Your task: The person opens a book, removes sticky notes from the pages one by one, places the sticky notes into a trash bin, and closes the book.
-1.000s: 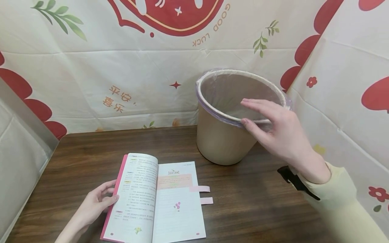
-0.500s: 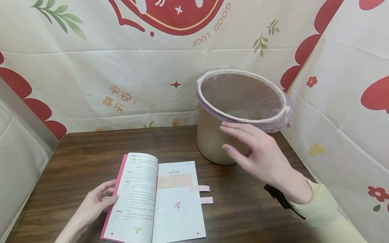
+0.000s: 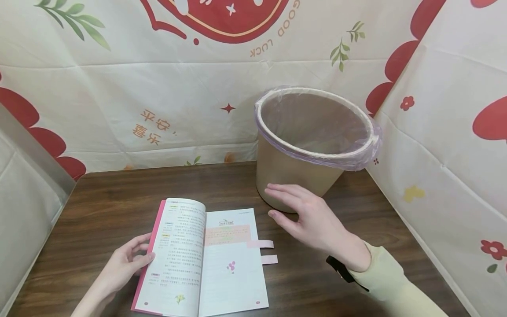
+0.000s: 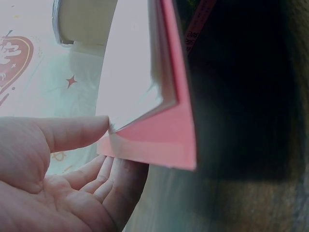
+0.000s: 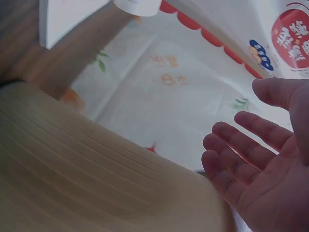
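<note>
An open book (image 3: 233,281) with a pink cover lies on the table, two pink tabs (image 3: 270,259) sticking out from its right-hand page. My left hand (image 3: 124,264) holds its left edge: in the left wrist view the thumb presses the pages while the other fingers go under the pink cover (image 4: 154,150). To the right of the book, my right hand (image 3: 313,220) hovers with fingers extended and nothing in it. Behind that hand stands a beige trash bin (image 3: 285,163) lined with a thin purple bag (image 3: 358,160); the bin's ribbed side (image 5: 106,179) shows large in the right wrist view.
The dark wooden table (image 3: 119,193) backs onto a white printed cloth (image 3: 206,97) with red and green patterns. More of this cloth covers the right side, close to the bin. A grey-white padded panel (image 3: 27,211) borders the table on the left.
My right hand has come down from over the bin's rim, moving left and nearer to me, beside the book. The left hand and the book have stayed in place.
</note>
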A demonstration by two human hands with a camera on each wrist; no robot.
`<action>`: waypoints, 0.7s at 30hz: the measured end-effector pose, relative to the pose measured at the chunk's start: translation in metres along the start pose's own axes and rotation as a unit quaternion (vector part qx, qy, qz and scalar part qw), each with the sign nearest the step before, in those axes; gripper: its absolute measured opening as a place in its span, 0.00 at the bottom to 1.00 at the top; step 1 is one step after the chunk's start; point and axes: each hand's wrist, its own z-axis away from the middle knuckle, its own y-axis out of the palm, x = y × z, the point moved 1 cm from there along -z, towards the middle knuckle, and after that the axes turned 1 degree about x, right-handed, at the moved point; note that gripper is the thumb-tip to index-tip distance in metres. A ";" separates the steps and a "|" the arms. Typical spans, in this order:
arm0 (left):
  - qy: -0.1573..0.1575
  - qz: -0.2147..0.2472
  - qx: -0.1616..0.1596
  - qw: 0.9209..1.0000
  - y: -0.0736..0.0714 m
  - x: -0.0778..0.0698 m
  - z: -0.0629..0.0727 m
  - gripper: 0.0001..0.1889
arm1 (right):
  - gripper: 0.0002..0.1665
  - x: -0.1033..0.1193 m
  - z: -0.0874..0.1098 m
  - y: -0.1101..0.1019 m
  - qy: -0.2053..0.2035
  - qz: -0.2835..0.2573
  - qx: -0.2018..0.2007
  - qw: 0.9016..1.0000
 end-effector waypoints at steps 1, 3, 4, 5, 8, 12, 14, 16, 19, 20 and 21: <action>0.000 0.000 0.000 1.000 0.000 0.000 0.000 0.36 | 0.29 0.000 0.001 0.003 0.008 -0.002 0.006 1.000; 0.000 0.000 0.000 1.000 0.000 0.000 0.000 0.36 | 0.29 -0.001 0.004 0.010 0.023 -0.004 0.017 1.000; 0.001 0.001 0.000 1.000 0.000 0.000 0.000 0.36 | 0.28 -0.002 0.005 0.014 0.030 -0.005 0.023 0.999; 0.002 0.001 0.000 1.000 0.000 0.000 0.000 0.36 | 0.28 -0.002 0.006 0.017 0.036 -0.006 0.029 0.999; 0.004 0.004 0.000 1.000 0.001 0.000 0.000 0.36 | 0.28 -0.004 0.010 0.027 0.053 -0.008 0.048 0.997; 0.004 0.004 -0.001 1.000 0.001 0.000 0.001 0.35 | 0.28 -0.008 0.016 0.039 0.077 -0.006 0.073 0.994; 0.004 0.002 -0.002 1.000 0.001 0.000 0.001 0.35 | 0.28 -0.010 0.018 0.045 0.089 -0.003 0.086 0.992; 0.002 0.002 -0.003 1.000 0.001 0.000 0.001 0.35 | 0.28 -0.012 0.020 0.051 0.098 -0.002 0.098 0.990; 0.003 0.003 -0.003 1.000 0.001 -0.001 0.001 0.35 | 0.28 -0.015 0.024 0.060 0.109 -0.003 0.114 0.987; 0.003 0.004 -0.003 1.000 0.001 -0.001 0.001 0.35 | 0.28 -0.016 0.026 0.063 0.112 -0.004 0.118 0.987; 0.003 0.005 -0.003 1.000 0.001 -0.001 0.001 0.35 | 0.28 -0.017 0.027 0.065 0.114 -0.005 0.123 0.986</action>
